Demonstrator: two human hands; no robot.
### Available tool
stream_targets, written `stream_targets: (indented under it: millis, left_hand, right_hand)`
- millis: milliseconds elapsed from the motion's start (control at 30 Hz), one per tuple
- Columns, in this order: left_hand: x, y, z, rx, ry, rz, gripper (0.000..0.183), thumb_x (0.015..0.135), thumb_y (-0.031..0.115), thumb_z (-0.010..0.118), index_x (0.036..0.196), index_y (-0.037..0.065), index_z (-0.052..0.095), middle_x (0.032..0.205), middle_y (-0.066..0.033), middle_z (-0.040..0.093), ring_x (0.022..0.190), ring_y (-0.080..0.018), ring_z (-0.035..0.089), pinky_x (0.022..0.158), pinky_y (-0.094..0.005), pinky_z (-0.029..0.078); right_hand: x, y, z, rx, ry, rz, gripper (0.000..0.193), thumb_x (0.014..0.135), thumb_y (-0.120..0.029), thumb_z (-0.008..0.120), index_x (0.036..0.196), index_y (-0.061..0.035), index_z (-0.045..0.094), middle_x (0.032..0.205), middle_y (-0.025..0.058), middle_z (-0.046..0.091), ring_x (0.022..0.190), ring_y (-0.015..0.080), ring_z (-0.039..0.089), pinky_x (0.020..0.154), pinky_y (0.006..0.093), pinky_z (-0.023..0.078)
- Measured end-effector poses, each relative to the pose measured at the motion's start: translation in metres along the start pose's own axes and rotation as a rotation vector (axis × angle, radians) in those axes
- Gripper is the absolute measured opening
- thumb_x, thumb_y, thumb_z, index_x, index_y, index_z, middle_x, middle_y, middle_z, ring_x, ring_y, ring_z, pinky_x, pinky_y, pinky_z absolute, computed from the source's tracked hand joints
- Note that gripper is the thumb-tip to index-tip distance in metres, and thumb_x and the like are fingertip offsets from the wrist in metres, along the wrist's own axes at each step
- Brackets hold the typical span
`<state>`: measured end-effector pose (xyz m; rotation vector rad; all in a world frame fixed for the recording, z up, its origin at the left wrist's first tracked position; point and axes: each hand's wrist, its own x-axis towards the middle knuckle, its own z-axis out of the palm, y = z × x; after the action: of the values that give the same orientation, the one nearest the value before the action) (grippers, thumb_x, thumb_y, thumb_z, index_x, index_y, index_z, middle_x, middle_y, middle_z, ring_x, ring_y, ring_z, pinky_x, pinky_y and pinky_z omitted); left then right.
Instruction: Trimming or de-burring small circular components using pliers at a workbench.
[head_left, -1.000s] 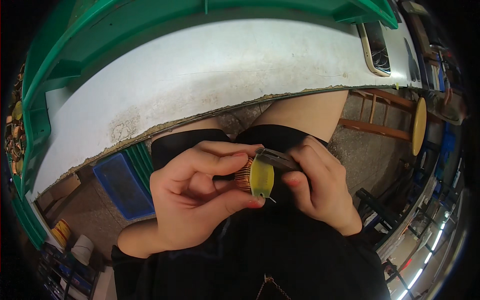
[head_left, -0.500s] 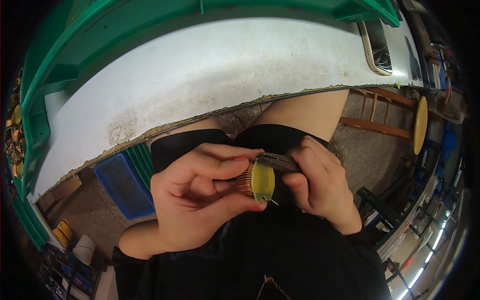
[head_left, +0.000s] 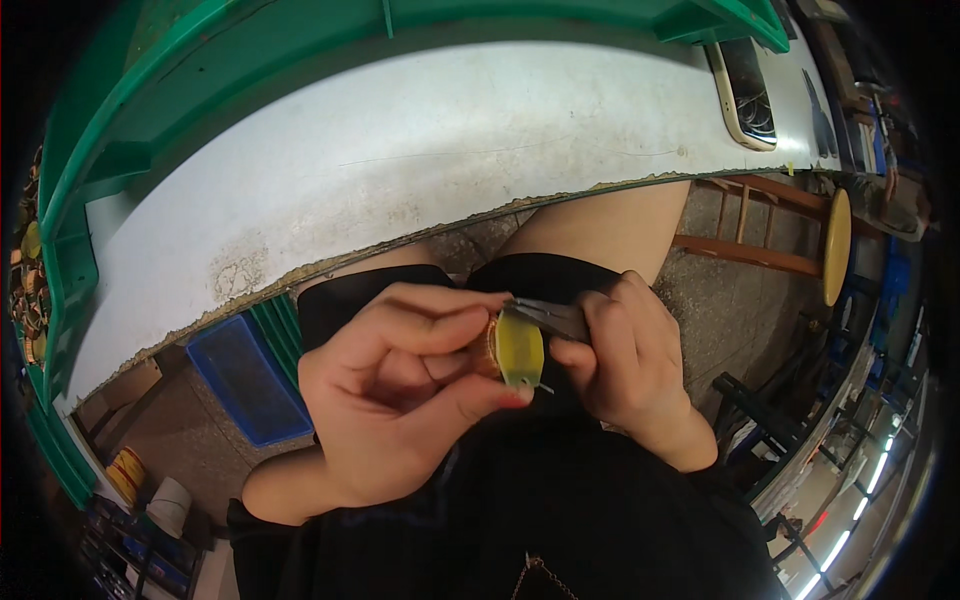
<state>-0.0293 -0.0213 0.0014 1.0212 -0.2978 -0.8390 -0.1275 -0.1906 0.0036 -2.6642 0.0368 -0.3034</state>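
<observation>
Fingers of the left hand are clamped around a copper-wound coil, and those of the right hand are closed around dark pliers.

Largest in view is a white table with a chipped front edge. Along its far side and left end runs a green rack, with more copper-coloured coils beyond it at the far left. To the right, past the person's bare knee, stands a wooden stool; a blue bin sits under the table on the left.

Both hands meet above the lap, short of the table edge. The left one arches like a C, its back toward the left: upper fingers reach over the top of the coil, the thumb comes up from below with its red-nailed tip at the lower corner, and the other fingers curl in behind. The right one makes a loose fist, forearm slanting down to the right, thumb pointing left alongside the tool; the handles are hidden in the palm.

A phone-like device lies at the table's right end. The pliers point left, tips at the upper edge of the coil's yellow-green plate; what they grip cannot be made out. Smallest, a thin wire lead sticks out by the plate's lower corner.
</observation>
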Motion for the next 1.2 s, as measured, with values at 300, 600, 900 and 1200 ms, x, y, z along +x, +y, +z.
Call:
stream_targets:
  millis: [300, 600, 900, 1200]
  left_hand:
    - [0.011, -0.009, 0.000, -0.037, 0.024, 0.040, 0.041, 0.070, -0.015, 0.066, 0.106, 0.000, 0.051, 0.115, -0.0220, 0.052, 0.098, -0.0277, 0.058, 0.079, -0.0308, 0.053]
    - [0.014, 0.000, -0.003, -0.609, -0.016, -0.251, 0.032, 0.087, -0.001, 0.056, 0.118, -0.003, 0.049, 0.113, -0.0196, 0.057, 0.097, -0.0251, 0.059, 0.081, -0.0304, 0.051]
    - [0.016, 0.000, -0.007, -0.621, -0.073, -0.383, 0.035, 0.093, 0.011, 0.052, 0.123, -0.005, 0.047, 0.105, -0.0188, 0.060, 0.090, -0.0232, 0.061, 0.074, -0.0274, 0.050]
    - [0.016, -0.001, -0.007, -0.540, -0.104, -0.375, 0.037, 0.093, 0.013, 0.052, 0.123, -0.008, 0.047, 0.101, -0.0191, 0.061, 0.088, -0.0222, 0.061, 0.073, -0.0261, 0.050]
  right_hand:
    - [0.004, 0.001, -0.004, -0.017, -0.012, 0.083, 0.022, 0.084, -0.019, 0.061, 0.087, 0.0010, 0.054, 0.072, 0.0088, 0.047, 0.059, 0.0218, 0.042, 0.056, 0.0295, 0.040]
    - [0.007, 0.004, -0.015, 0.420, -0.067, 0.296, 0.017, 0.085, -0.014, 0.056, 0.092, 0.0016, 0.053, 0.080, 0.0114, 0.050, 0.069, 0.0248, 0.046, 0.066, 0.0309, 0.041]
    - [0.012, 0.010, -0.007, 0.377, -0.097, 0.149, 0.019, 0.083, -0.015, 0.058, 0.092, 0.0006, 0.054, 0.083, 0.0115, 0.051, 0.073, 0.0257, 0.046, 0.069, 0.0312, 0.041]
    - [0.020, 0.005, -0.009, 0.351, -0.120, 0.107, 0.019, 0.082, -0.017, 0.060, 0.091, -0.0005, 0.054, 0.083, 0.0107, 0.051, 0.072, 0.0256, 0.046, 0.069, 0.0314, 0.041]
